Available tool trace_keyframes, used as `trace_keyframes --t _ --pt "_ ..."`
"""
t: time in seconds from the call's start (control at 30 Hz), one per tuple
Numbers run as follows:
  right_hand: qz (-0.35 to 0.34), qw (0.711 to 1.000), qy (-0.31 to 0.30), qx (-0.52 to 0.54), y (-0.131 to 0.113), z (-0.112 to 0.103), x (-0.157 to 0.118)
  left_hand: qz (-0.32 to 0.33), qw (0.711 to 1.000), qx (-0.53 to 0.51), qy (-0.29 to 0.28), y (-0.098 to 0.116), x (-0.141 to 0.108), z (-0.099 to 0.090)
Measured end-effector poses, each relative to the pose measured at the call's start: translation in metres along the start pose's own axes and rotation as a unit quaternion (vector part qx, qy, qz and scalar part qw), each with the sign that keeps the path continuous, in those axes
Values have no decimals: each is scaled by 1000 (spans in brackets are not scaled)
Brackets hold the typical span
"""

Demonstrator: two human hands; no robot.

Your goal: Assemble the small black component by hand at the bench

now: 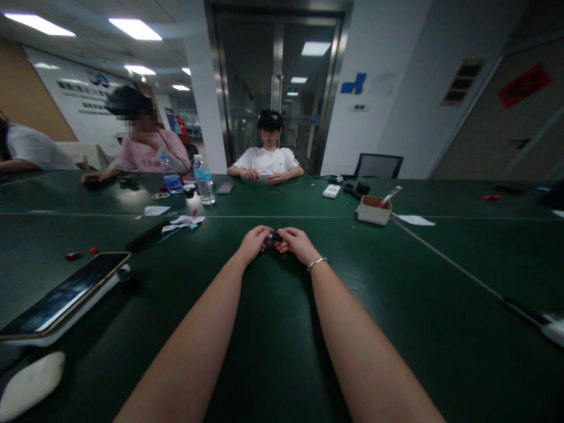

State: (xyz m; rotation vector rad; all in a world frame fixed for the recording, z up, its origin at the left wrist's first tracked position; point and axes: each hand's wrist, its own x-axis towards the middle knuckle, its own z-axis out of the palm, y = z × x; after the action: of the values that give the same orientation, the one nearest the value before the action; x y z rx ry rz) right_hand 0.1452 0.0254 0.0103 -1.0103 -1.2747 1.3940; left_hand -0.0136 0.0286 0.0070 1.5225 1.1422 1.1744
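My left hand (255,242) and my right hand (298,244) meet above the dark green tabletop (273,346), arms stretched forward. Between their fingertips is a small black object (276,236) with a pale, shiny bit at its left end. Both hands are closed on it, thumbs and fingers pinching it from either side. It is too small and too covered by fingers to tell its kind. A silver bracelet (317,264) circles my right wrist.
At left lie a phone (66,296), a white mouse-shaped object (33,385) and crumpled paper (183,222). Water bottles (204,181) stand beyond. A small box (374,210) with a pen and a cable (445,255) are at right. A person (267,158) sits opposite.
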Motion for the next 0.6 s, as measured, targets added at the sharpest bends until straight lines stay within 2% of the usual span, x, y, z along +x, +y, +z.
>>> trace_keyframes --t 0.6 --pt "3 1000 4 -1 -2 1 -1 3 1000 16 -8 -1 1 -1"
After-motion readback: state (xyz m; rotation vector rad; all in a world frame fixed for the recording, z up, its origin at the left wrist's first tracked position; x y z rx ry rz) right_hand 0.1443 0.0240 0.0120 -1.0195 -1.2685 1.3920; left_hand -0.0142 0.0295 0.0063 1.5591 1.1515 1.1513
